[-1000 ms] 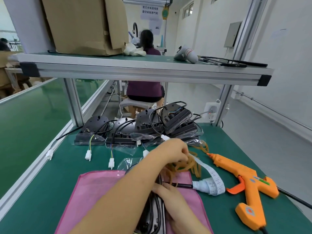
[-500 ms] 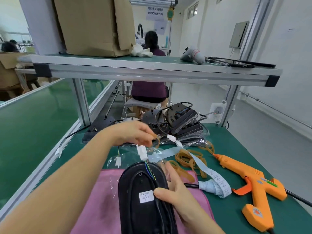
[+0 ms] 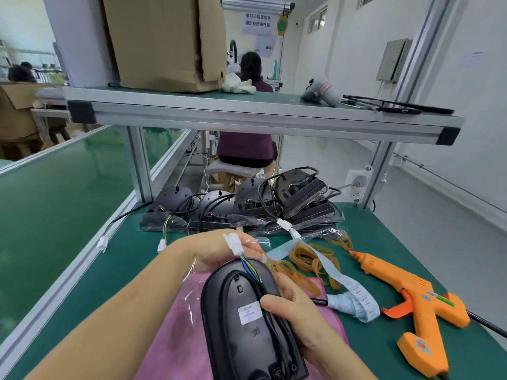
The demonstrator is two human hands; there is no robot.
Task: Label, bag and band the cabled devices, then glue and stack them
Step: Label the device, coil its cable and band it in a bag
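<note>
1. The left hand point(image 3: 219, 250), which a second ago reached out to the loose pile of rubber bands point(image 3: 310, 261) in the middle of the worktop point(image 3: 82, 270), is now drawn back to the far tip of the black cabled device point(image 3: 247, 319). Its fingers are curled closed, and an amber band appears to trail from them beside the device's tip; I cannot tell how firmly it is pinched.

2. The device, lying low half a second ago, is now tipped up over the pink cloth point(image 3: 175, 338) at the near edge of the worktop, label side up, with a thin clear bag around it.

3. The right hand point(image 3: 299, 311) grips the device's right flank, thumb pressed just beside the white label point(image 3: 248, 312), fingers wrapped underneath.

4. The white connector point(image 3: 233, 241) on its coloured wires sticks up past the left hand's knuckles.

5. Judgement: labelling and bagging look done for this unit, and banding is the step in hand. The band likely has to stretch over the tip without snagging the connector.

6. The orange glue gun point(image 3: 411, 303) lies untouched near the right edge, and the finished bagged devices point(image 3: 247, 209) sit stacked along the far edge.
</note>
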